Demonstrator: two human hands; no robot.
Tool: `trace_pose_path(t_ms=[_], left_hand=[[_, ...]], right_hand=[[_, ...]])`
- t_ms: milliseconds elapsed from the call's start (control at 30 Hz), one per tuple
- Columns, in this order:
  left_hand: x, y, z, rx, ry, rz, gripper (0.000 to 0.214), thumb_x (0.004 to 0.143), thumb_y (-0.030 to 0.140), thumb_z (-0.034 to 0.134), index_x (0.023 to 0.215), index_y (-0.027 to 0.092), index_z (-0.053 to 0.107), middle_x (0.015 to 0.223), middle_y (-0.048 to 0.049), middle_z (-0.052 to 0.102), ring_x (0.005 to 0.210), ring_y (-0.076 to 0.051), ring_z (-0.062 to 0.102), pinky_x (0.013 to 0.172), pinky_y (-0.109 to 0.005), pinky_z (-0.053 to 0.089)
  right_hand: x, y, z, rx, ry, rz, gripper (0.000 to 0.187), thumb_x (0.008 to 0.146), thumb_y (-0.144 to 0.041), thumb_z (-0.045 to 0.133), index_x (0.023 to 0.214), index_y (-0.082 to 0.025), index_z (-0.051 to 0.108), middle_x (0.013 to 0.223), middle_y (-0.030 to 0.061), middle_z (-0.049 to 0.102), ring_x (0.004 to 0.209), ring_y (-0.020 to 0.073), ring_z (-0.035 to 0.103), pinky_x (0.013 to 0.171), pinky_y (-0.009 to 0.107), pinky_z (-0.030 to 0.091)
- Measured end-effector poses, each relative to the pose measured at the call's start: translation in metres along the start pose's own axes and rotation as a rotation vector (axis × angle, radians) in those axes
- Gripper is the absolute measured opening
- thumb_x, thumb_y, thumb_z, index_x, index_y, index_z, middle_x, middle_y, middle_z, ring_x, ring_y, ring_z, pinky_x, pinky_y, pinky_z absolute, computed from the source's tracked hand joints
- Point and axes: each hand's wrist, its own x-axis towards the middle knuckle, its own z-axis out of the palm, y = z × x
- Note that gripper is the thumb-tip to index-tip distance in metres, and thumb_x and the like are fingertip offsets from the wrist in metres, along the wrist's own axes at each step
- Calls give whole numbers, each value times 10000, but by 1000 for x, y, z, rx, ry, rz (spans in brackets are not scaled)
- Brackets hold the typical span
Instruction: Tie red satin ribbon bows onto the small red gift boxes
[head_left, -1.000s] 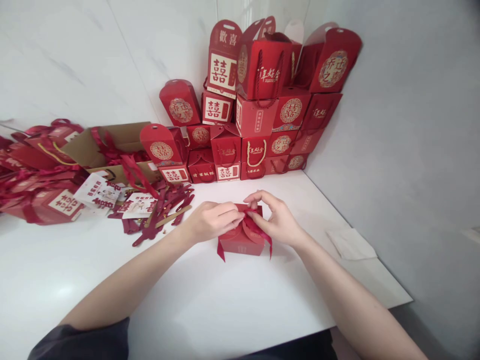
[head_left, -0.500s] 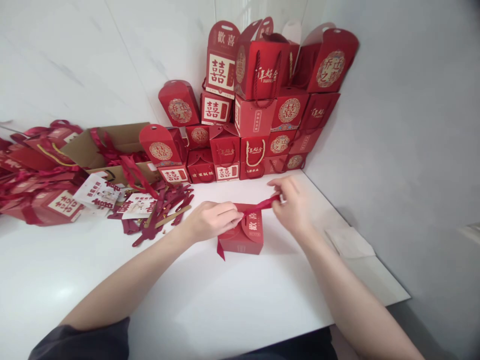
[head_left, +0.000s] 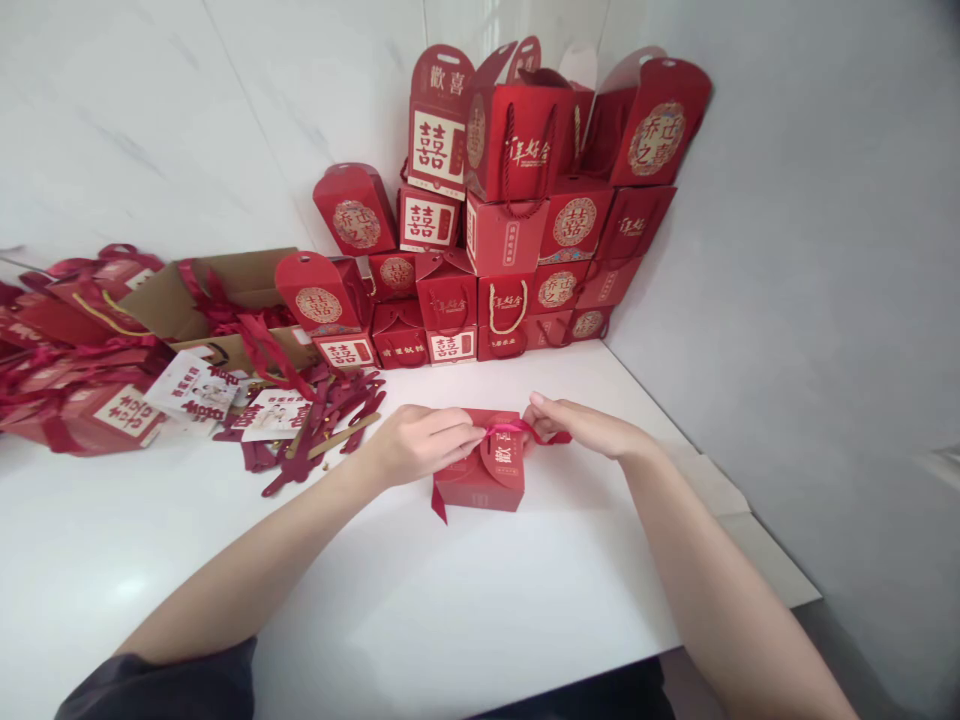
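A small red gift box (head_left: 480,490) with white lettering sits on the white table, its curved flaps folded together on top. A dark red ribbon (head_left: 514,427) crosses the top, and one tail hangs at the front left corner. My left hand (head_left: 424,445) is closed in a pinch on the ribbon at the top of the box. Beside the box's right edge, my right hand (head_left: 581,425) has its fingers stretched out, touching the ribbon. The loose ribbon end shows below those fingers; my left fingertips are partly hidden.
Red gift boxes (head_left: 510,235) are stacked against the wall. An open cardboard carton (head_left: 161,300) holds ribbons. Loose ribbon strips (head_left: 322,420) and printed cards (head_left: 277,412) lie at left, beside finished-looking ribboned boxes (head_left: 90,400). A pale flat sheet (head_left: 705,485) lies by the right wall.
My right hand has moved down beside the box and its pinch on the ribbon has loosened. The ribbon, stretched rightward before, now curves slackly. My left hand stays in place.
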Motion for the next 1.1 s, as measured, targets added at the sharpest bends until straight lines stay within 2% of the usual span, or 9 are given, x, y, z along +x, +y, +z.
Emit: trace_pose_path(t_ms=[100, 233, 333, 467, 533, 633, 767, 900, 1100], left_hand=[[-1, 0, 0, 6, 5, 9, 137, 842, 173, 619, 977, 177, 642, 809, 22, 707, 661, -77, 661, 570, -197, 514], [0, 0, -1, -69, -26, -46, 132, 844, 183, 622, 972, 191, 655, 814, 21, 717, 641, -77, 654, 563, -200, 488], [6, 1, -5, -312, -144, -281, 96, 854, 236, 621, 924, 197, 675, 734, 19, 687, 594, -71, 616, 565, -185, 478], [14, -3, -14, -773, -301, -727, 205, 798, 337, 685, 880, 156, 633, 603, 26, 611, 494, -65, 537, 470, -164, 438], [15, -8, -16, -954, -388, -850, 268, 743, 350, 733, 851, 146, 597, 583, 30, 587, 492, -69, 531, 458, -164, 432], [12, -15, -18, -1090, -497, -915, 281, 702, 352, 759, 770, 134, 595, 560, 25, 565, 491, -73, 514, 448, -170, 414], [10, -21, -20, -1102, -601, -1045, 296, 702, 392, 743, 705, 120, 629, 587, 0, 587, 511, -74, 488, 469, -184, 381], [10, -26, -22, -1173, -685, -1184, 305, 674, 382, 762, 639, 122, 607, 536, 39, 513, 492, -49, 408, 479, -175, 321], [9, -29, -18, -1248, -749, -1195, 357, 672, 390, 765, 597, 124, 540, 538, 46, 475, 497, -46, 370, 486, -181, 281]], right_hand=[[4, -5, 12, 76, 24, -5, 651, 928, -645, 258, 648, -176, 612, 518, 16, 590, 516, 128, 508, 561, 273, 384], [3, -14, 27, 144, 163, -47, 477, 845, -607, 532, 626, -184, 565, 419, -46, 480, 421, 101, 425, 514, 261, 336], [2, -16, 30, 142, 140, -60, 364, 777, -521, 676, 689, -183, 573, 447, -66, 506, 417, 88, 432, 492, 241, 317], [2, -14, 27, 155, 84, -97, 335, 797, -477, 673, 694, -172, 578, 507, -42, 581, 477, 93, 500, 548, 243, 376], [2, -13, 25, 168, 71, -103, 325, 799, -463, 676, 696, -171, 576, 533, -36, 599, 509, 98, 530, 582, 247, 402], [2, -12, 24, 179, 53, -101, 319, 806, -457, 670, 702, -171, 576, 575, -26, 617, 550, 109, 561, 621, 262, 433], [1, -11, 21, 190, 12, -97, 305, 819, -441, 663, 711, -170, 577, 615, -19, 629, 588, 109, 576, 654, 261, 446], [-1, -9, 16, 173, -34, -97, 299, 843, -429, 639, 708, -172, 567, 643, -7, 642, 633, 121, 597, 682, 265, 448], [-4, -7, 9, 61, 4, -92, 299, 843, -430, 634, 704, -182, 541, 630, -6, 626, 634, 130, 575, 664, 273, 422]])
